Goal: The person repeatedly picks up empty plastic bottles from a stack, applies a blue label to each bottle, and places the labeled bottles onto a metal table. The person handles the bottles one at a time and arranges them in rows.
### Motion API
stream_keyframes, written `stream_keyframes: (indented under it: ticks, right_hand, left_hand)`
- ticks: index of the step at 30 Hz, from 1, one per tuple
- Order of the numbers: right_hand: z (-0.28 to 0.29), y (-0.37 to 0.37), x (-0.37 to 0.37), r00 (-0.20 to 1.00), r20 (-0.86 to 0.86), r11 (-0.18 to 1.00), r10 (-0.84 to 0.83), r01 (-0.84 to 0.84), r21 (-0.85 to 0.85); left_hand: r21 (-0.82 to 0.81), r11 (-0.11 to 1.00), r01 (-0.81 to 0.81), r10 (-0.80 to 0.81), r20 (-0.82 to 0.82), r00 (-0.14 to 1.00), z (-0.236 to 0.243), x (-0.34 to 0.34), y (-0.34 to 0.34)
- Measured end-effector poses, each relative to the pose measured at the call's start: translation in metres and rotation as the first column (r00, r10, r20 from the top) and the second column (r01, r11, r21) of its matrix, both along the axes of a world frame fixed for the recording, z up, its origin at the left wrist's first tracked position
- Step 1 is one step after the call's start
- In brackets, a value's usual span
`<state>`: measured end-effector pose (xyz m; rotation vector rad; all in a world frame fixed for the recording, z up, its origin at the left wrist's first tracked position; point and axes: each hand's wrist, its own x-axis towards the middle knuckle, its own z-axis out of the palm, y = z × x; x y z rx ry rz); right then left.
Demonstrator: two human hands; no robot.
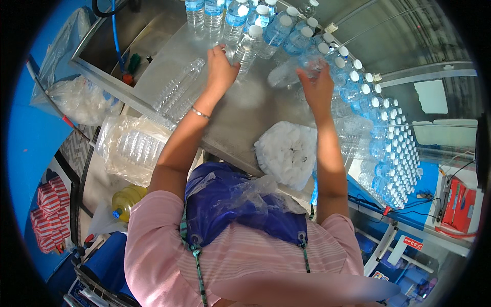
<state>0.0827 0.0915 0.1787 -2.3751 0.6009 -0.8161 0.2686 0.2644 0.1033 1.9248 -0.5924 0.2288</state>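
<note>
My left hand (222,70) is over the steel worktop, its thumb and fingers apart. It is beside an upright clear bottle with a white cap (248,48); whether it touches the bottle is unclear. Uncapped clear bottles (176,94) lie below that hand, to its left. My right hand (318,89) is raised at the right, with thumb and fingers spread apart. Next to its fingertips is a blurred, see-through plastic shape (284,75), perhaps a bottle; I see no firm grip on it. A clear bag of white caps (286,153) sits between my forearms.
Capped, blue-labelled bottles (236,20) stand at the back, and several more rows (386,138) run down the right side. A steel basin (110,38) with a blue hose is at the far left. Below it are bagged bottles (135,148) and a yellow jug (128,202).
</note>
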Motion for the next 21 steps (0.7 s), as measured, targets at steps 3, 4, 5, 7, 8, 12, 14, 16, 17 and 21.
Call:
stream_keyframes:
  ticks: [3,4,5,7,8,12,14,16,17,21]
  right_hand:
    - [-0.017,-0.011,-0.004,0.996,0.072,0.796,0.057,-0.089,0.598]
    - [-0.028,-0.013,-0.005,0.974,0.199,0.576,0.105,-0.223,0.786]
    - [-0.044,-0.012,-0.006,0.981,0.190,0.299,0.047,-0.196,0.934]
    - [-0.074,-0.008,-0.009,0.978,0.205,-0.271,-0.045,-0.210,0.940]
    - [-0.084,-0.010,-0.012,0.954,0.299,-0.358,-0.023,-0.287,0.888]
    - [-0.086,-0.005,-0.024,0.935,0.346,-0.511,-0.084,-0.338,0.791]
    - [-0.065,0.000,-0.025,0.936,0.310,-0.469,-0.167,-0.352,0.810]
    - [-0.042,0.014,-0.027,0.921,0.297,-0.369,-0.251,-0.374,0.851]
    - [-0.030,0.018,-0.027,0.955,0.248,-0.184,-0.160,-0.276,0.943]
    - [0.000,0.039,-0.024,0.993,0.072,0.683,0.092,-0.115,0.721]
  left_hand:
    - [-0.115,0.991,0.060,-0.075,-0.123,0.990,0.017,-0.015,0.021]
    - [-0.154,0.985,0.084,-0.101,-0.107,0.989,0.022,-0.021,0.030]
    - [-0.135,0.985,0.109,-0.127,-0.131,0.983,0.028,-0.026,0.037]
    - [-0.137,0.976,0.168,-0.184,-0.110,0.977,0.037,-0.031,0.046]
    - [-0.147,0.969,0.197,-0.213,-0.103,0.972,0.040,-0.033,0.051]
    - [-0.152,0.950,0.273,-0.292,-0.123,0.948,0.045,-0.040,0.065]
    - [-0.173,0.932,0.319,-0.348,-0.173,0.921,0.047,-0.040,0.064]
    - [-0.226,0.898,0.379,-0.429,-0.251,0.868,0.047,-0.042,0.058]
    - [-0.220,0.844,0.490,-0.536,-0.302,0.788,0.047,-0.042,0.052]
    - [-0.073,0.658,0.750,-0.734,-0.284,0.617,0.040,-0.059,0.013]
